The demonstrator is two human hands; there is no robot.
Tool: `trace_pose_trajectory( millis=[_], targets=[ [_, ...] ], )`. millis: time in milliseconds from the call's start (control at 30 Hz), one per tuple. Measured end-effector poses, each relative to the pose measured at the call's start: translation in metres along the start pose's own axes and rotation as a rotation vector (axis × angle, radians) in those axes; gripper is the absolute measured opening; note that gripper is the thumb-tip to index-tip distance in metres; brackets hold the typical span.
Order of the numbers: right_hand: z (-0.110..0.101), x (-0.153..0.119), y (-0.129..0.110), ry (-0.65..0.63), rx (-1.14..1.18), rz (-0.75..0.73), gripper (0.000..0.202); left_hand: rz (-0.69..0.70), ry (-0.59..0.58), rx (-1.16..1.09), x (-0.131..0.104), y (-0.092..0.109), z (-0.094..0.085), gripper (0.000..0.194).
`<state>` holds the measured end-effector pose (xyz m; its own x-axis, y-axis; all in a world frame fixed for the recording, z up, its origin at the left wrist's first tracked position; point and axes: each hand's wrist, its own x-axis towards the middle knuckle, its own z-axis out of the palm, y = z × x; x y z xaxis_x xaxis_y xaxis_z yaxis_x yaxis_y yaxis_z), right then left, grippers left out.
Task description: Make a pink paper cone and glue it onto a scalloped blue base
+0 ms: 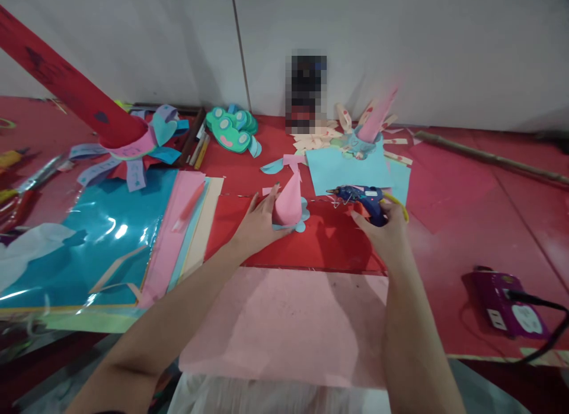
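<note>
My left hand point(258, 229) is closed around the lower left side of a pink paper cone point(288, 203). The cone stands upright, point up, on a light blue scalloped paper piece point(304, 211), and my thumb lies along that piece's front edge. To the right, my right hand point(387, 233) grips the handle of a blue hot glue gun point(358, 194), whose nozzle points left toward the cone. A yellow cord point(397, 204) curves behind this hand. Beneath both hands lies a red sheet point(329, 248). Small pink paper scraps point(293, 160) are just behind the cone.
A red tube with paper strips point(128, 144) rises at left, beside plastic-covered blue sheets point(120, 224) and scissors point(40, 174). Green paper cutouts point(231, 129), a finished-looking pink cone piece point(373, 123) and a stick point(493, 157) line the back. A purple power adapter point(507, 301) sits right.
</note>
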<state>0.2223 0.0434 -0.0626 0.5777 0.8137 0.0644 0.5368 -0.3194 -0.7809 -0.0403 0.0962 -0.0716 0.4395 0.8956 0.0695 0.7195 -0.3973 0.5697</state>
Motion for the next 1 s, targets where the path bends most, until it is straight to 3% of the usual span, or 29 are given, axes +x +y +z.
trace_pose_trajectory(
  millis=[100, 200, 267, 333, 367, 433, 500, 567, 867, 1000],
  targets=[
    [0.000, 0.000, 0.000, -0.012, -0.013, 0.006, 0.054, 0.032, 0.035, -0.012, 0.001, -0.002, 0.000, 0.096],
    [-0.001, 0.000, 0.000, -0.015, -0.031, 0.010, 0.051, 0.127, 0.228, -0.060, -0.002, -0.004, -0.001, 0.093],
    [-0.001, 0.001, 0.000, 0.003, -0.020, -0.011, 0.048, 0.231, 0.435, -0.064, -0.006, -0.005, -0.006, 0.079],
    [-0.001, 0.001, 0.001, 0.015, 0.002, -0.034, 0.046, 0.378, 0.559, -0.005, -0.011, -0.004, -0.012, 0.050],
    [0.000, 0.002, 0.002, 0.014, 0.010, -0.037, 0.045, 0.473, 0.543, 0.049, -0.013, -0.002, -0.016, 0.033],
    [0.000, 0.003, 0.004, 0.003, 0.016, -0.027, 0.044, 0.627, 0.302, 0.191, -0.016, 0.001, -0.020, 0.013],
    [0.000, 0.003, 0.004, -0.005, 0.012, -0.019, 0.044, 0.690, 0.120, 0.305, -0.018, 0.004, -0.021, 0.019],
    [-0.001, 0.003, 0.004, -0.002, 0.012, -0.027, 0.044, 0.688, 0.010, 0.377, -0.018, 0.006, -0.020, 0.024],
    [-0.004, -0.001, -0.004, -0.005, 0.013, -0.059, 0.042, 0.625, -0.121, 0.523, -0.018, 0.008, -0.023, 0.031],
    [-0.003, -0.007, -0.007, 0.002, 0.002, -0.051, 0.045, 0.601, -0.120, 0.535, -0.018, 0.009, -0.025, 0.033]
  ],
)
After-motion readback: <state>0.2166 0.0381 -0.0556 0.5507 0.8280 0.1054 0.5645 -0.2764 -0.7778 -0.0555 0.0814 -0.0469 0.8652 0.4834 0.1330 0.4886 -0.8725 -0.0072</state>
